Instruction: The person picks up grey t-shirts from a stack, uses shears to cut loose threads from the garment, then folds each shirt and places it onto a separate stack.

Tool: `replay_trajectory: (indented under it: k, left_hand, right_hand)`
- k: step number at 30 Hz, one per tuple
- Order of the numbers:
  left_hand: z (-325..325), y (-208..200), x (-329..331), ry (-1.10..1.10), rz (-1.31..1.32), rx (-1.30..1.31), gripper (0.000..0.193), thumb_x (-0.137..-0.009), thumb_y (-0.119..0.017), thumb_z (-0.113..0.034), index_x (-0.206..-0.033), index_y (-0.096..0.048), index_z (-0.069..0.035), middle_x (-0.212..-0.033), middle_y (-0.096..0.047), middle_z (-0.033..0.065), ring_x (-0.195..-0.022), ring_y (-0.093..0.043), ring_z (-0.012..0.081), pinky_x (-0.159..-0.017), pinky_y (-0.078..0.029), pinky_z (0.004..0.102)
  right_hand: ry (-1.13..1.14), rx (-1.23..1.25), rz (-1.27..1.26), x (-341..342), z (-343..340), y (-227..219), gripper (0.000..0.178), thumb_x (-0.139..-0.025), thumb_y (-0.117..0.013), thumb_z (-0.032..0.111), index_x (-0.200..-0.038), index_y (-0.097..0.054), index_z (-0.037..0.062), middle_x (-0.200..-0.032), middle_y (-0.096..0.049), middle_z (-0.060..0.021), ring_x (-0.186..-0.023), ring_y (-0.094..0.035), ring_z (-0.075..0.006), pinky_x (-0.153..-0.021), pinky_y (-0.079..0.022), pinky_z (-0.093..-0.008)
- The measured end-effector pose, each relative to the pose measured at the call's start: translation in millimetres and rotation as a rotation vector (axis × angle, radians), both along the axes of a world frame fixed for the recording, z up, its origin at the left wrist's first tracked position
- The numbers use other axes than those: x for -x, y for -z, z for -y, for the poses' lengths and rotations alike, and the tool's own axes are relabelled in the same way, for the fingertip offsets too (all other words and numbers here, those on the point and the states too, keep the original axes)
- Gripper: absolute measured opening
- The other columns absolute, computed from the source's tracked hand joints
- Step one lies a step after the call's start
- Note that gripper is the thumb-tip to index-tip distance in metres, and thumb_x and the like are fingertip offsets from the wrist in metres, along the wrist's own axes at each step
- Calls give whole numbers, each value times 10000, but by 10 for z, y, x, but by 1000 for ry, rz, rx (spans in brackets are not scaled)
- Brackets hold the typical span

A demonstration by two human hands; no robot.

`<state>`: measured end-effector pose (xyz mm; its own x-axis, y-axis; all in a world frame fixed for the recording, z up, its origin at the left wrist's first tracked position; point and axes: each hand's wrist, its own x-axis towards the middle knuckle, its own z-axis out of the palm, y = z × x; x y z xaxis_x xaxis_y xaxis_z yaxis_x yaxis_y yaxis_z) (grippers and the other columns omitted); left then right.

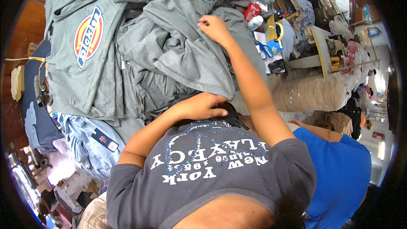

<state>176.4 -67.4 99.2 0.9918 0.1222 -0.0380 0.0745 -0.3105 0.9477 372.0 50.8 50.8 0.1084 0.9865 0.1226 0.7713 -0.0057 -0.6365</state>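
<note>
From the head view, my right arm stretched up and away from my chest, nearly straight, elbow barely bent, and my right hand (215, 28) landed on the heap of grey shirts (178, 51). Its fingers (203, 24) were curled tight, pinching a fold of the grey cloth near the top of the heap. My left arm was bent sharply at the elbow, forearm crossing in front of me, and my left hand (199, 107) lay at the near edge of that same heap, palm down. Its fingers (218, 100) were closed over a small black object (231, 112) just under the heap's hanging hem; what the object was I could not tell.

The heap was a crumpled mass of plain grey knit, creased and draped over itself, its nearest fold hanging toward my left hand. To the left of the heap lay a flat grey shirt with a red, yellow and blue oval print (88, 36), spread smooth on the bench. Beyond the heap's right side sat blue-handled scissors (266, 51), a roll of yellow tape (278, 29) and a small red box (252, 10). Below and left of the heap lay folded light blue cloth with a dark tag (99, 138). Right of the heap, close by me, was a person in a blue shirt (339, 165).
</note>
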Motion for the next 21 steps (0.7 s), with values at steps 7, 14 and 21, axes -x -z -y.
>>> replay_trajectory:
  k: [7, 14, 21]
  left_hand:
    - [-873, 40, 851, -1109, 240, 240, 218, -839, -491, -116, -1024, -545, -13, -811, -595, 44, -749, -537, 88, -680, -416, 220]
    - [-1080, 478, 590, -1330, -144, -771, 364, -737, -626, -295, -981, -561, -33, -906, -566, 141, -843, -539, 268, -751, -414, 336]
    - [-1037, 375, 619, -1454, -46, -851, 224, -708, -628, -216, -779, -550, -18, -782, -522, 125, -785, -495, 300, -684, -388, 384]
  right_hand:
    - [264, 109, -976, -1135, 981, -346, 281, -821, -525, 265, -982, -547, 37, -907, -561, -35, -797, -524, -112, -689, -420, -284]
    - [237, 229, -841, -1076, 498, -16, 435, -761, -591, 407, -961, -596, 21, -746, -592, -43, -704, -537, -122, -685, -413, -221]
    - [215, -83, -666, -1429, 390, 41, 242, -741, -640, 232, -826, -612, 8, -755, -591, -8, -714, -521, -78, -656, -396, -216]
